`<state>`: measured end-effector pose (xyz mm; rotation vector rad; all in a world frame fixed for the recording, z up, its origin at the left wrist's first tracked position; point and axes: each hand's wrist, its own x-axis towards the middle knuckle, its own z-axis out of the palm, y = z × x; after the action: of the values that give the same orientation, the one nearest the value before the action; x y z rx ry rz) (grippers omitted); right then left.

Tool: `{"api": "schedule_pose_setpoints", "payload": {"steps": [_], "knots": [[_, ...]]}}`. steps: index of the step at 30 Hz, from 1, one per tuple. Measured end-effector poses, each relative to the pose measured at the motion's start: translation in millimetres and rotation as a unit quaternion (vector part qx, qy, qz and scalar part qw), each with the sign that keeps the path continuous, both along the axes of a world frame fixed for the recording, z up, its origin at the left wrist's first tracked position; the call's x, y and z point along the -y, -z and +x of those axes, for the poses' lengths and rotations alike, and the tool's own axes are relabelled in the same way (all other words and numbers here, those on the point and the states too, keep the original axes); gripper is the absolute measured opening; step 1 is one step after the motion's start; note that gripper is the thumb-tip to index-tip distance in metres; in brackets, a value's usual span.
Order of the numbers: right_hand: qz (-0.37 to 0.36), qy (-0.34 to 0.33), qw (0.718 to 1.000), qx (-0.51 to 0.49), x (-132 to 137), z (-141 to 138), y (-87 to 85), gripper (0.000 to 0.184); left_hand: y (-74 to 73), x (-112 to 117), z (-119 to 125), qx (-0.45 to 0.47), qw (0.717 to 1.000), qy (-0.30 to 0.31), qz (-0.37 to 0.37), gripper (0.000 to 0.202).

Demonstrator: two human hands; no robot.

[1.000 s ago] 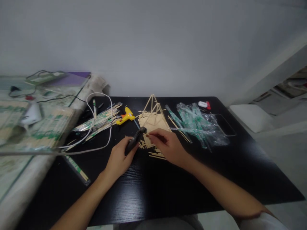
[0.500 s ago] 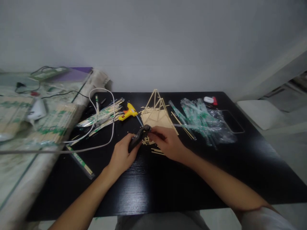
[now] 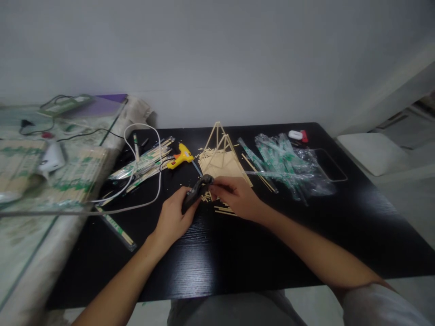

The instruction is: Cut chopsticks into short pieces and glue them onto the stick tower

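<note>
My left hand (image 3: 173, 216) is closed round the handles of dark cutting pliers (image 3: 196, 190), whose jaws point up and right. My right hand (image 3: 238, 197) is pinched just beside the jaws, on a thin wooden stick piece that is too small to see clearly. Both hands rest low over the black table (image 3: 238, 253). Short cut sticks (image 3: 222, 210) lie under and in front of my right hand. Just behind stands a stick model (image 3: 220, 154), a flat wooden base with a triangular frame rising from it.
A yellow glue gun (image 3: 180, 158) lies left of the model, with a white cable (image 3: 149, 181) looping past wrapped chopsticks (image 3: 142, 166). Empty clear wrappers (image 3: 285, 165) pile up at the right. A cluttered side table (image 3: 41, 172) stands at the left.
The camera has shifted a little, so the table sits slightly higher in view. Both hands have held nearly the same pose, my right fingers closing in on the pliers' jaws.
</note>
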<state>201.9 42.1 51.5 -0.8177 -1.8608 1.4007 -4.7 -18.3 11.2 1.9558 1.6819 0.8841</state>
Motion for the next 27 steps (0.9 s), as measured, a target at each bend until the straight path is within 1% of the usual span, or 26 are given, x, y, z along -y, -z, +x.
{"api": "schedule_pose_setpoints", "payload": {"steps": [7, 16, 21, 27], "knots": [[-0.022, -0.011, 1.0, -0.003, 0.2, -0.2, -0.5, 0.032, -1.3, 0.5, -1.1, 0.008, 1.0, 0.003, -0.005, 0.019], [-0.016, -0.014, 1.0, 0.0, -0.4, 0.5, -2.6, 0.032, -0.4, 0.4, -1.4, 0.004, 1.0, 0.004, -0.003, 0.019], [-0.007, -0.011, 1.0, 0.003, -0.8, -0.1, 0.8, 0.031, -0.3, 0.1, -1.0, 0.004, 1.0, 0.003, -0.008, 0.019], [-0.015, -0.006, 1.0, 0.011, 0.5, -1.3, 0.0, 0.032, -2.2, 0.2, 0.6, 0.003, 1.0, -0.003, -0.013, 0.019]]}}
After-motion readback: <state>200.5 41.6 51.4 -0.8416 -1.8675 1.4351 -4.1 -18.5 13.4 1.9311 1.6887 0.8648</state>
